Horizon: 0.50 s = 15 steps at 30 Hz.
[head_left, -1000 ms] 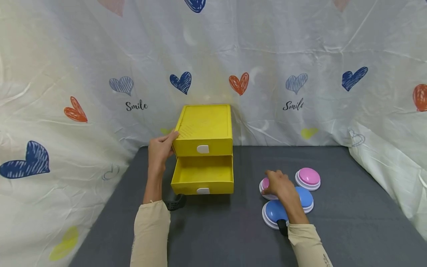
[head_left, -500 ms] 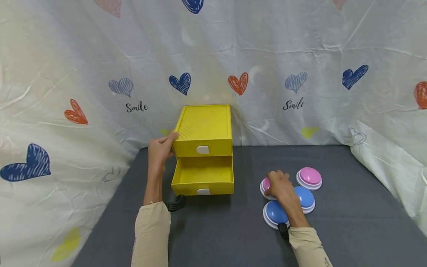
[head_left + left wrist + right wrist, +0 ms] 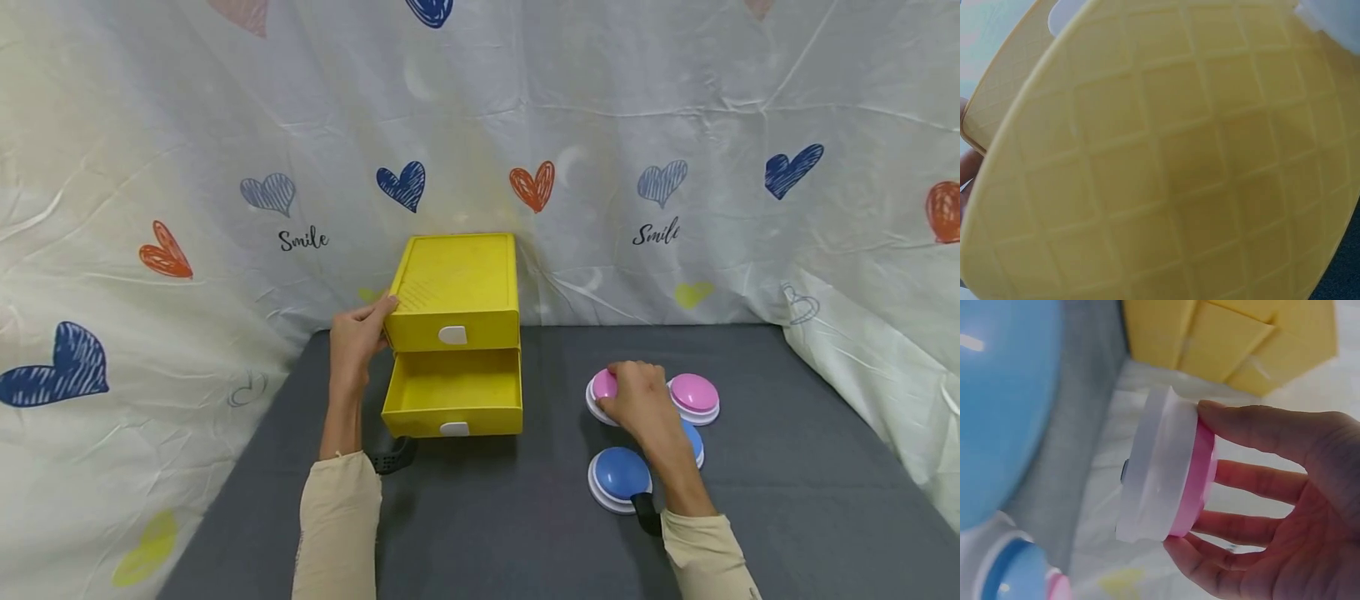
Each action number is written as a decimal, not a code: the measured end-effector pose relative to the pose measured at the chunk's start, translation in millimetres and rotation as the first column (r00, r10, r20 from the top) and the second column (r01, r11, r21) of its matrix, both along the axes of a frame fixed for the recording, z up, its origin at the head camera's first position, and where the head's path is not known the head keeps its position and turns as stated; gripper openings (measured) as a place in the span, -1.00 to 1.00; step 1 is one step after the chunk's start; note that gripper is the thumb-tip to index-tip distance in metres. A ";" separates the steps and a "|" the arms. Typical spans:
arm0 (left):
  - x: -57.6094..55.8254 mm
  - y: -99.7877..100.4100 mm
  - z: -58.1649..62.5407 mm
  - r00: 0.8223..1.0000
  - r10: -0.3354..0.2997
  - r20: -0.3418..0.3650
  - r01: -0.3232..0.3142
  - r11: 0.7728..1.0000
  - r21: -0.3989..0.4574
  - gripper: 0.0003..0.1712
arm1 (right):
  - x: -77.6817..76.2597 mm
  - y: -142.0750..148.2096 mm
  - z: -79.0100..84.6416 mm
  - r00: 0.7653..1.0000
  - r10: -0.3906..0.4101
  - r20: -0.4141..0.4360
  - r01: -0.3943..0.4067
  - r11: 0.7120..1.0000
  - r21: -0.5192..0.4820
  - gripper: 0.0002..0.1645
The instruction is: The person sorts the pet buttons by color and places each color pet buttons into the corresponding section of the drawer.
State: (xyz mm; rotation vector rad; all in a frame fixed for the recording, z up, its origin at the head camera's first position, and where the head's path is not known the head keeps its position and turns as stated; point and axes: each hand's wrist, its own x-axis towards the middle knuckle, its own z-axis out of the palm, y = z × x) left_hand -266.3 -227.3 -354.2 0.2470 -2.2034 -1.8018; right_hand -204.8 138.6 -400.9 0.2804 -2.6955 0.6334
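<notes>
The yellow two-drawer box (image 3: 457, 275) has its lower drawer (image 3: 420, 422) pulled out, its floor showing; what the closed upper drawer (image 3: 491, 332) holds, I can't tell; the left hand (image 3: 355, 343) grips the box's front corner; the right hand (image 3: 642, 404), half-curled, pinches a pink push-button (image 3: 1193, 484) above the table (image 3: 525, 525), right of the box

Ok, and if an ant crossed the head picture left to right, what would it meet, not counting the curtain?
Left grip, yellow drawer box, pink button in the right grip, other pink button. I skipped the overlapping blue buttons.
</notes>
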 end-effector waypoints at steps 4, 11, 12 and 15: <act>0.3 -0.8 -1.7 1.000 0.002 0.001 -0.002 1.000 -0.004 -0.34 | 6.4 0.0 14.6 0.999 0.003 -0.043 -0.003 1.000 -0.008 -0.84; -0.3 -1.1 -2.4 1.000 0.000 0.002 0.000 1.000 -0.004 -0.34 | 17.8 -2.5 33.5 1.000 -0.029 0.001 0.029 1.000 -0.006 -0.60; -0.1 -1.0 -2.4 1.000 -0.003 -0.001 0.003 1.000 -0.003 -0.35 | 19.8 -3.2 35.5 1.000 -0.026 -0.001 0.026 1.000 -0.007 -0.59; 0.2 -0.7 -1.9 1.000 -0.013 -0.002 0.013 1.000 0.002 -0.35 | 25.2 -5.5 41.7 1.000 -0.014 -0.025 0.013 1.000 -0.012 -0.59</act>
